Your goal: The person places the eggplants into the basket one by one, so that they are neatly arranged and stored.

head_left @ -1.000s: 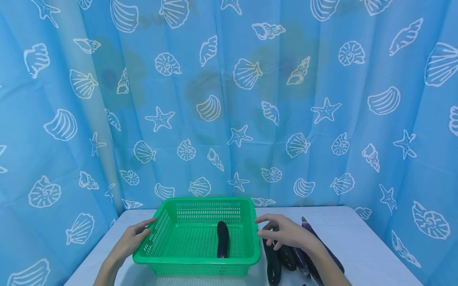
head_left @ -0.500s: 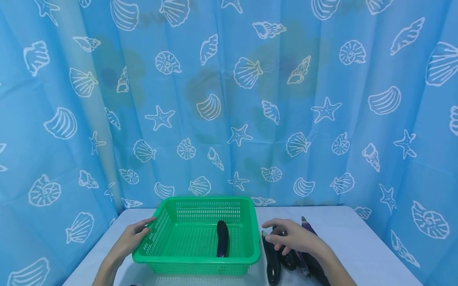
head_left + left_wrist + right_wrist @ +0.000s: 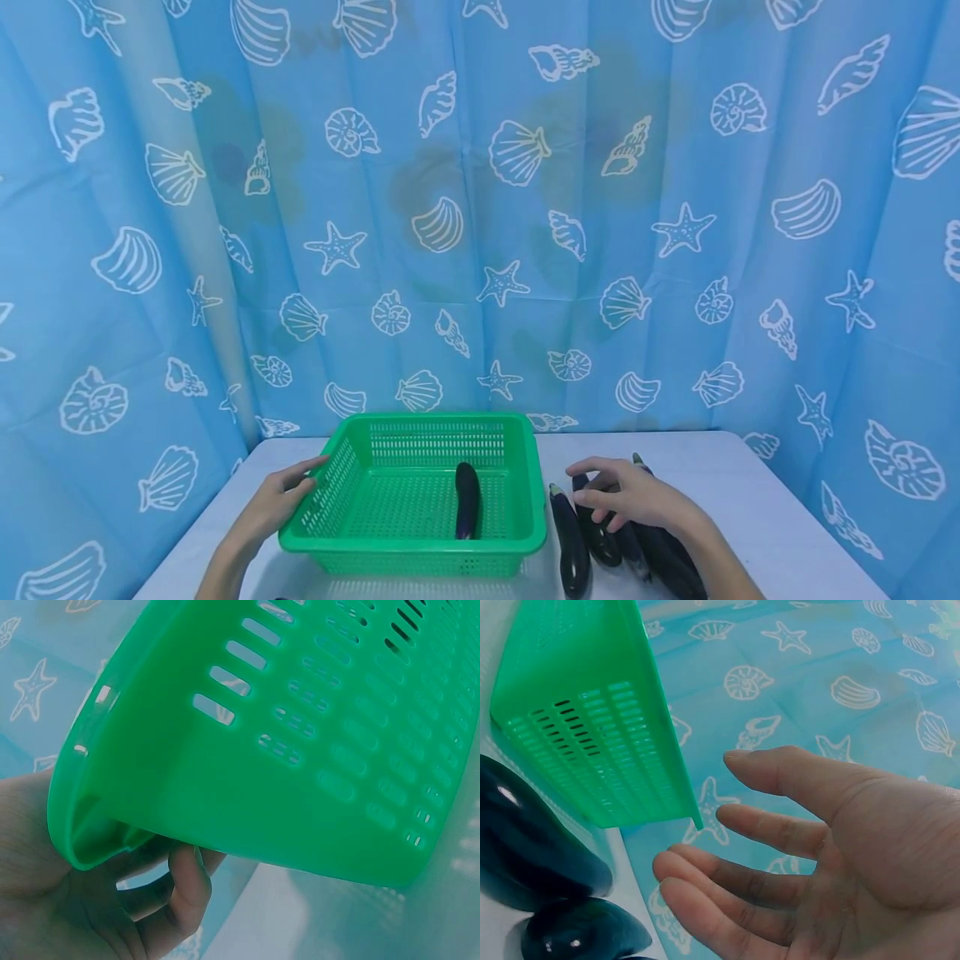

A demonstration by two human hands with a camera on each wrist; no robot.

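Note:
A green plastic basket (image 3: pixel 405 546) stands on the table with one dark purple eggplant (image 3: pixel 467 500) lying inside on the right. My left hand (image 3: pixel 273 504) grips the basket's left rim, and the left wrist view shows curled fingers (image 3: pixel 187 892) around the rim's underside. To the right of the basket my right hand (image 3: pixel 633 496) hovers over a group of eggplants, its fingers parted and loosely bent, holding nothing. One eggplant (image 3: pixel 572 554) of that group lies nearest the basket; others are partly hidden beneath the right hand and forearm.
The white table (image 3: pixel 780 533) carries everything. A blue curtain (image 3: pixel 480 208) with white shell and starfish prints hangs behind and at both sides. At the bottom edge, left of centre, a small dark tip (image 3: pixel 281 597) just shows.
My right hand has moved away from the basket's right rim, rightward over the eggplants, uncovering the one closest to the basket. My left hand and the basket stay where they were.

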